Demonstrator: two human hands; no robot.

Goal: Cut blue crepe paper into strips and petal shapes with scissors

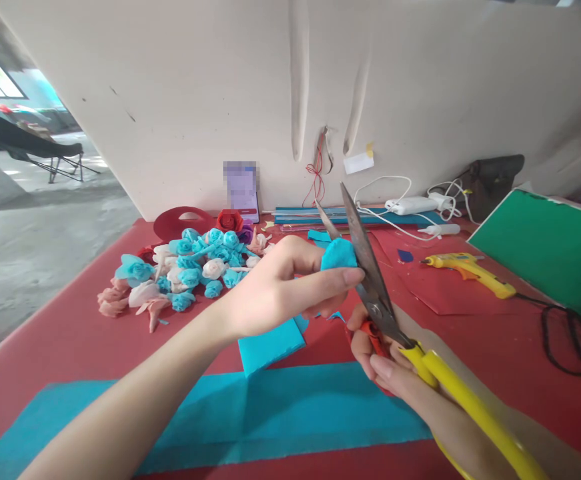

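My left hand point(295, 280) is closed, pinching a small rounded piece of blue crepe paper point(339, 255) between thumb and fingers. Large scissors point(370, 267) with yellow handles rest in my right hand point(395, 360), their blades parted and pointing up and away. One blade passes right beside the blue piece and the left thumb tip. Something red point(374, 337) shows among the right fingers; what it is I cannot make out. Below the hands lie a folded blue crepe paper piece point(270, 347) and a long blue crepe sheet point(290, 413).
Several blue, white and pink paper flowers point(190, 267) are heaped at the left. A phone point(243, 190) leans on the wall behind. To the right are a yellow glue gun point(470, 270), a green board point(550, 247) and a white power strip point(413, 205) with cables.
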